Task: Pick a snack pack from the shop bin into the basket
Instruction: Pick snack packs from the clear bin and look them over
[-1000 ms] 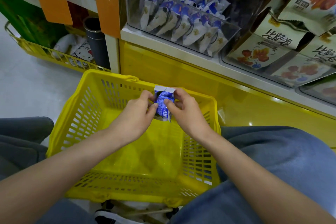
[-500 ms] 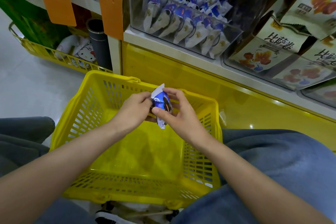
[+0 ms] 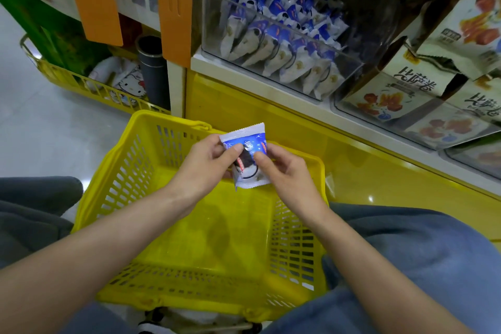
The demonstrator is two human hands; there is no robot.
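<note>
1. The left hand and right hand both pinch the small blue-and-white foil snack pack, thumbs pressed on its face.
2. It hangs above the far end of the yellow slatted plastic basket.
3. Released unevenly, it could flutter past the far rim onto the floor.

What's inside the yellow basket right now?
Nothing shows on the floor of the basket. The snack pack is held over it by the left hand and right hand; their arms hide some floor.
</note>
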